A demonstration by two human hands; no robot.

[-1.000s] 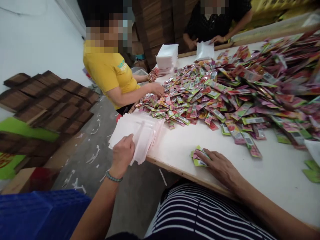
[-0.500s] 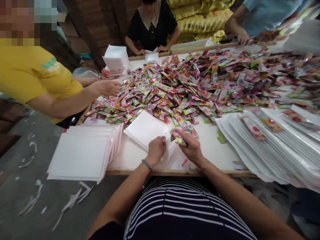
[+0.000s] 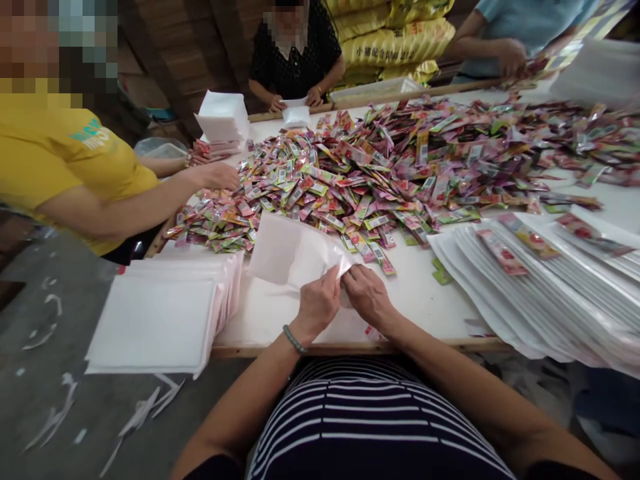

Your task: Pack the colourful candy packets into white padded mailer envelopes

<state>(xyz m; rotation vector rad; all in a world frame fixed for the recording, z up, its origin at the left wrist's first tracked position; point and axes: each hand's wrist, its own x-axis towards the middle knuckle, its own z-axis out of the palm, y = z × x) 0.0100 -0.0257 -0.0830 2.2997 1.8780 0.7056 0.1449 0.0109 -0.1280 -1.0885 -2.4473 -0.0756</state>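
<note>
A white padded mailer (image 3: 295, 250) lies tilted in front of me, its mouth turned toward my body. With fingers pinched on the rim of that mouth, my left hand (image 3: 320, 300) wears a green bead bracelet (image 3: 294, 339). My right hand (image 3: 367, 293) is at the mouth's other side, fingers bent and tips hidden at the opening; whatever they hold does not show. Just beyond is a large heap of small colourful sachets (image 3: 370, 190), pink, green and red with barcodes.
Stacked white mailers (image 3: 150, 320) stand at left; a fanned row of mailers (image 3: 525, 293) at right carries several sachets on top. A person in yellow (image 3: 100, 167) reaches into the heap. Two others work across the wooden-edged table (image 3: 450, 345). Yellow sacks (image 3: 395, 47) are piled behind.
My right hand has brought its sachets left to the mailer's mouth, and they are now out of sight. The mailer's near end has lifted and bulged. The co-worker in blue has raised a hand.
</note>
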